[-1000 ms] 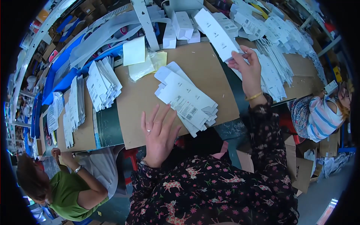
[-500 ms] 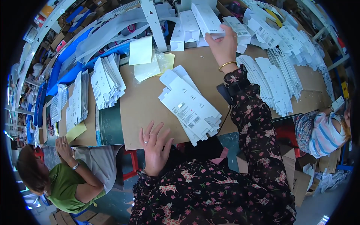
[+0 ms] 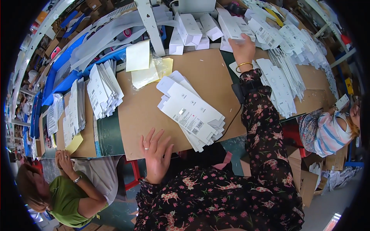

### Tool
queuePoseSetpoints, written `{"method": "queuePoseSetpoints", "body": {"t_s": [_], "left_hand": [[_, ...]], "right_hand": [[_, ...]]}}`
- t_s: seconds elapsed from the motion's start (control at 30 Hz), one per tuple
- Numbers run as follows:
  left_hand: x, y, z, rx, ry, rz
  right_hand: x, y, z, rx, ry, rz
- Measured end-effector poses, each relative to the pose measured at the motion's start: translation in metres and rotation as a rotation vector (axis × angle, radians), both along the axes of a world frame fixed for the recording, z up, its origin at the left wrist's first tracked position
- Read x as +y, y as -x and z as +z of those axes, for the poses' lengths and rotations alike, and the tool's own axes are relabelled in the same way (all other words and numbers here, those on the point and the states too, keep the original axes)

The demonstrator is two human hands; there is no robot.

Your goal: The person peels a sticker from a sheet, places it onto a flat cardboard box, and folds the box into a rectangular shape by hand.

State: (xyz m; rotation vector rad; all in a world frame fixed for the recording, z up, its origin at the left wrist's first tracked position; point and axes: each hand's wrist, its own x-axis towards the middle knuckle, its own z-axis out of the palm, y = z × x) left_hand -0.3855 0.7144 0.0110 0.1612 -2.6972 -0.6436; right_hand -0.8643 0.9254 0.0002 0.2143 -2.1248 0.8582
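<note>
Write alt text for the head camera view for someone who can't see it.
A person's right hand places a folded white carton among others at the far edge of a cardboard-covered table, while the left hand rests flat beside a stack of flat white cartons.

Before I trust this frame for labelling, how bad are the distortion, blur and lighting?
Head view: strong fisheye, so the cardboard table edge bows and black fills the corners; lighting is even, without hard shadows or glare; the stack of flat white cartons and left hand look sharp, the right hand on a folded white box slightly softer.

bare cardboard table (image 3: pixel 142 111) passable | flat carton stack (image 3: pixel 192 113) blocks centre (folded boxes (image 3: pixel 192 30) behind)
</note>
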Motion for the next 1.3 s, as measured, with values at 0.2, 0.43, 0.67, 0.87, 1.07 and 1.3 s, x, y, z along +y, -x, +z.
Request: {"method": "queuePoseSetpoints", "body": {"t_s": [0.2, 0.43, 0.67, 0.87, 1.07, 1.3], "left_hand": [[0.0, -0.007, -0.005, -0.005, 0.02, -0.02], [0.0, 0.011, -0.002, -0.008, -0.048, -0.121], [0.016, 0.041, -0.005, -0.021, -0.042, -0.364], [0.02, 0.028, -0.038, 0.006, -0.02, -0.368], [0.029, 0.015, -0.037, -0.038, -0.064, -0.355], [0.035, 0.019, -0.046, 0.0, -0.032, -0.298]], "right_hand": [[0.025, 0.0, -0.017, 0.089, -0.008, 0.126], [0.052, -0.177, 0.021, -0.624, 0.205, 0.756], [0.064, -0.289, -0.018, -0.61, -0.136, 0.623], [0.052, -0.297, -0.039, -0.505, -0.183, 0.506], [0.052, -0.313, -0.031, -0.371, -0.184, 0.489], [0.055, -0.274, -0.054, -0.622, -0.161, 0.631]]}}
